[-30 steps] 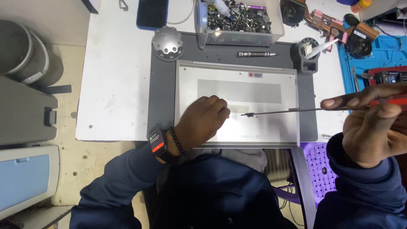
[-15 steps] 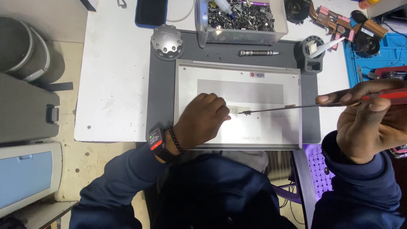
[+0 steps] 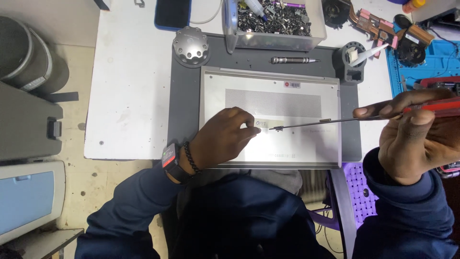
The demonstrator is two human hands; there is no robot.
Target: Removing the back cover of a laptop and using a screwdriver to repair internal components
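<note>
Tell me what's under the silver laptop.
The laptop lies bottom-up on a dark grey mat, which rests on the white table. The left hand presses on it; the laptop hides the mat beneath.

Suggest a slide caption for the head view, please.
Left hand steadies an upturned silver laptop while right hand holds a long red-handled screwdriver.

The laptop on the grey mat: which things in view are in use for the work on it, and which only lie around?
In use:
- silver laptop, underside up
- long red-handled screwdriver, held by right hand
- left hand, resting on the laptop

Lying about:
- small driver
- tray of screws
- phone
- round metal knob
</note>
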